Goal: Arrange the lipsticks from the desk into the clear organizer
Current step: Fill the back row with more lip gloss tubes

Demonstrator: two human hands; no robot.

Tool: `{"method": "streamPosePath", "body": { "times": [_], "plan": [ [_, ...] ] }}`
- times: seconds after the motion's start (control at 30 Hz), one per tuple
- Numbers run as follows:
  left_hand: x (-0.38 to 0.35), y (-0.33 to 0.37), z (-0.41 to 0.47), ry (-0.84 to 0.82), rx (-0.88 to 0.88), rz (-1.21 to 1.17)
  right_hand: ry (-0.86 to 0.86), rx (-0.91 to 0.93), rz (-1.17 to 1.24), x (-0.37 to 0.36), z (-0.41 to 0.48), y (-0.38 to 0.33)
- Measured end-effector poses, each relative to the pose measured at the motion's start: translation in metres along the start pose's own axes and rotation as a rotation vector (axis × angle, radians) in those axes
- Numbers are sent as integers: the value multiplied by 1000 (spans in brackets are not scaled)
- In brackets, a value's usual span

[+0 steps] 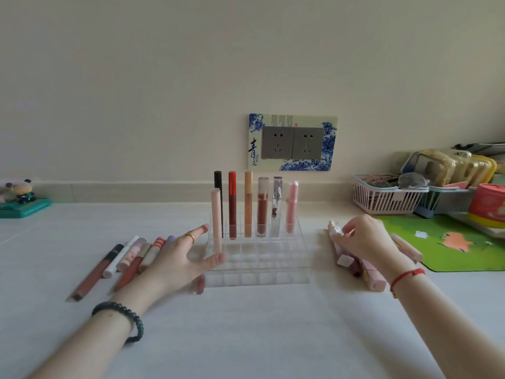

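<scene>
Here, white desk (259,337), cream wall (246,64) — twin socket (292,143)

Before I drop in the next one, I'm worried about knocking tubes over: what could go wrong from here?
1. The left hand is spread right beside the pale pink lipstick, which stands tall in the clear organizer. A nudge could topple it into the back row.
2. The right hand grips a white-topped lipstick from a loose pile. Pulling it out may set the others rolling.
</scene>
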State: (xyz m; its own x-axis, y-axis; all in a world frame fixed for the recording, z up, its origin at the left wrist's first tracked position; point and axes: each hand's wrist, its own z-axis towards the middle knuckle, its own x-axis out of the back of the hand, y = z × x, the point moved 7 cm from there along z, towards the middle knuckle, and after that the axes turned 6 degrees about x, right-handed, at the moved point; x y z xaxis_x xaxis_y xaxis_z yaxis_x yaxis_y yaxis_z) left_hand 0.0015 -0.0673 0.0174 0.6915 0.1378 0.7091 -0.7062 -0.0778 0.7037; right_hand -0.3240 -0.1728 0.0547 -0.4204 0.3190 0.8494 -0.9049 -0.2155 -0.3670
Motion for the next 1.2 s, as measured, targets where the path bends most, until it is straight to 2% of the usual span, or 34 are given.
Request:
{"method": "streamPosePath", "body": {
  "times": [0.1, 0.3, 0.53, 0.67, 0.93, 1.1, 1.2],
  "plan": [
    [-6, -2, 0, -44, 20, 40, -20, -22, -110, -10, -1, -3],
    [-5, -8, -1, 6, 67, 212, 4, -48, -118, -14, -1, -5],
    [-8, -8, -1, 1, 48, 257, -19, -134, -36, -18, 3, -1],
    [-7, -7, 1, -2, 28, 249, 3, -140, 130, -1, 4, 3],
    [-8, -8, 0, -11, 38, 243, 110, 156, 824, 49, -19, -46],
    [-8, -4, -2, -12, -8, 299, 29, 358, 927, 51, -36, -97],
    [-8, -2, -4, -19, -10, 298, -52, 408, 941, 37, -38, -122]
  ]
}}
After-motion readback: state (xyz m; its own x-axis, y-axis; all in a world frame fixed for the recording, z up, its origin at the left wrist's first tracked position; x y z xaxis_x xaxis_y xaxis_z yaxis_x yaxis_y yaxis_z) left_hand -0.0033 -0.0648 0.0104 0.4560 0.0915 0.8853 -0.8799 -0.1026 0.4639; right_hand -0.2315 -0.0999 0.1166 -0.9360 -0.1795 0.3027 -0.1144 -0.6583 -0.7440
